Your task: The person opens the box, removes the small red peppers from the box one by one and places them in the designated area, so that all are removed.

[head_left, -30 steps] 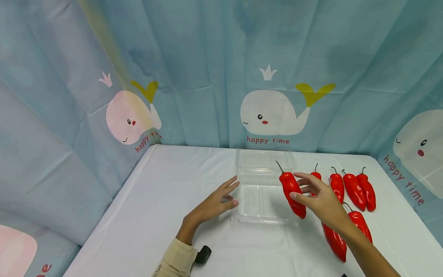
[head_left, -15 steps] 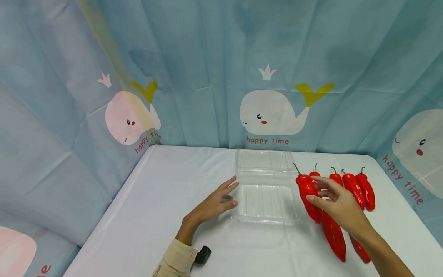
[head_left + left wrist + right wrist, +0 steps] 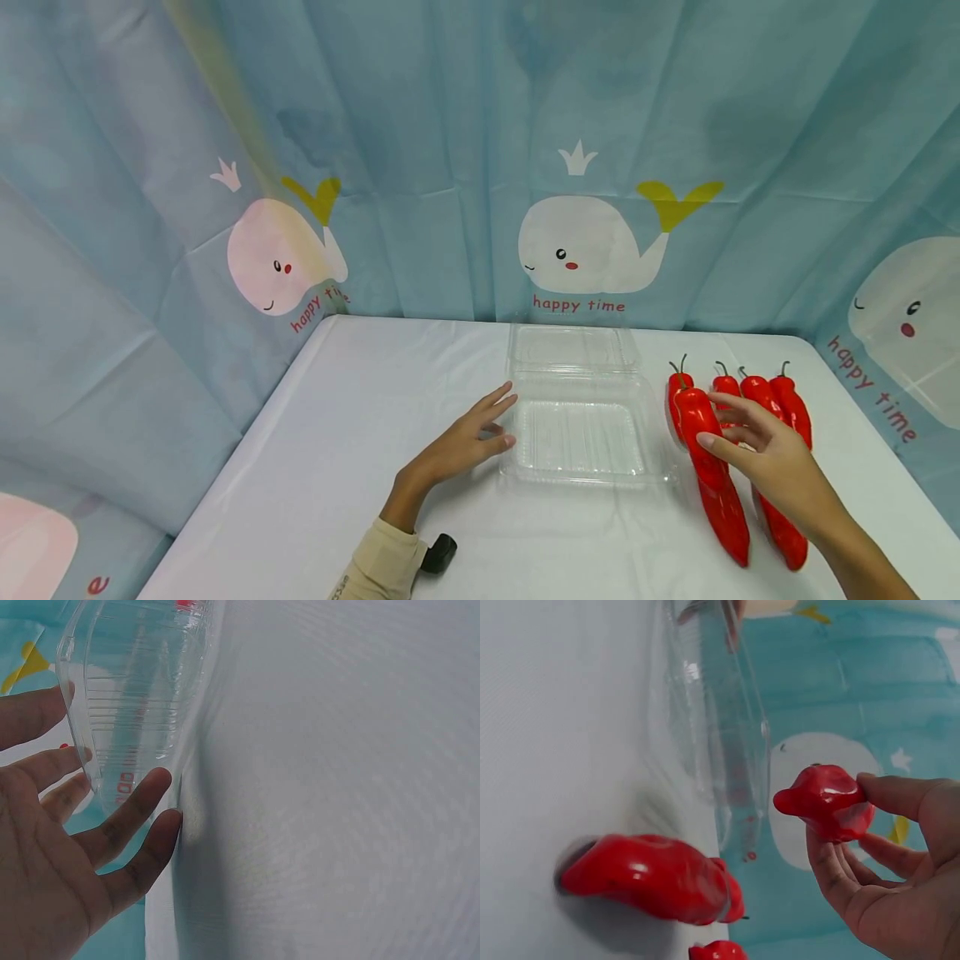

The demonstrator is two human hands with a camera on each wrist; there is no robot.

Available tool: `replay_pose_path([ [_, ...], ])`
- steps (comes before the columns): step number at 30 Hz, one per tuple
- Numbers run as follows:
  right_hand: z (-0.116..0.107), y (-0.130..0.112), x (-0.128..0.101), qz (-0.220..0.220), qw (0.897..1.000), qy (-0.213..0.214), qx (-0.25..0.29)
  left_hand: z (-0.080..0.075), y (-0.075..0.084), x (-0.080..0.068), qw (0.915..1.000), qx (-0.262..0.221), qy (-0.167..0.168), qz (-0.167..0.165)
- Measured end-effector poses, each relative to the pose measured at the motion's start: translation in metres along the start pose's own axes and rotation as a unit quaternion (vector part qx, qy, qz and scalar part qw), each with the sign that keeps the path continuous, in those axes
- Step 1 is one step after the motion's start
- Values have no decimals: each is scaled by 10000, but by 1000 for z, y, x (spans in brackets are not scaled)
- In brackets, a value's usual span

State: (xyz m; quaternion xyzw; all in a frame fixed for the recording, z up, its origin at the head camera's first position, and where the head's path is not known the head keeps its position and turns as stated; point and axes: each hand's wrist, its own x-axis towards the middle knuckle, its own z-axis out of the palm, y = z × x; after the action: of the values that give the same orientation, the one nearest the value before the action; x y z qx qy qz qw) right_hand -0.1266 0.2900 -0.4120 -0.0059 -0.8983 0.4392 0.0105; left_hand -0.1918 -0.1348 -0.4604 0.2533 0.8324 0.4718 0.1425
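Your right hand (image 3: 776,467) pinched a red pepper (image 3: 701,433) just right of the clear clamshell box (image 3: 581,429); that light fingertip grip could have let it slip among the other peppers (image 3: 780,400). Your left hand (image 3: 468,437), fingers spread, touched the box's edge. White-covered counter (image 3: 337,467), whale-print curtain (image 3: 585,242) behind.

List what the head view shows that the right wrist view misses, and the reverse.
Only the head view shows the left hand with fingertips at the clear plastic clamshell box, the row of loose red chilli peppers on the white table, and the whole whale-print curtain. Only the right wrist view shows the blunt tip of the held red chilli pepper pinched between thumb and fingers. Both show the right hand gripping that pepper beside the box.
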Motion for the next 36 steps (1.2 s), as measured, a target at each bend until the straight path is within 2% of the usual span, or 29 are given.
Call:
replay_pose_path([
  [13, -21, 27, -5, 580, 9977, 243, -261, 0, 0, 0, 10000, -1, 4, 24],
  [27, -38, 55, -12, 1272, 9889, 605, -463, 1, 1, -1, 10000, -12, 43, -6],
  [36, -53, 80, -19, 1705, 9829, 558, -408, 1, 2, -1, 10000, -15, 37, -3],
])
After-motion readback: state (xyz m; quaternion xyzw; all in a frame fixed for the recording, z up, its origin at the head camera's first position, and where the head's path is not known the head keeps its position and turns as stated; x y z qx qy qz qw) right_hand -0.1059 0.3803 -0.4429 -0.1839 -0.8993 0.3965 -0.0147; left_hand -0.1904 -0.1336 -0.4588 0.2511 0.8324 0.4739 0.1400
